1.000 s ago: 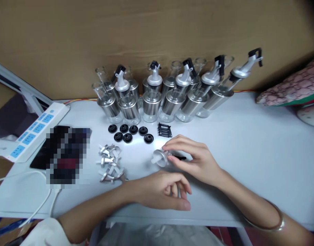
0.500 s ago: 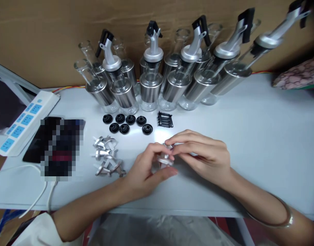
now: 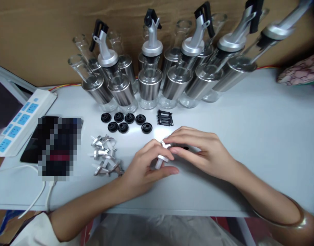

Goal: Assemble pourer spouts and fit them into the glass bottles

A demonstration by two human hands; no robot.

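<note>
Near the table's front, my left hand (image 3: 141, 164) is closed around a silver pourer spout (image 3: 162, 158), its round flange and pale stem showing between fingers and thumb. My right hand (image 3: 208, 150) pinches the spout's narrow end between thumb and fingertips. Under the right hand a small dark piece (image 3: 185, 148) peeks out; its kind is unclear. More silver pourer spouts (image 3: 103, 153) lie in a pile left of my left hand. Beyond the hands are several round black stoppers (image 3: 129, 118) and a small stack of black levers (image 3: 165, 118).
Glass bottles with steel sleeves (image 3: 150, 85) stand along the back, the front ones mostly capped with pourers. At left are a white power strip (image 3: 23, 119), dark phones (image 3: 40, 143) and a white cable (image 3: 45, 191). A patterned cloth item (image 3: 299, 71) lies far right.
The spout has tilted in my left hand, so its narrow end and stem show more. My right thumb and fingers have parted a little, and a dark piece shows beneath them. The view has shifted slightly.
</note>
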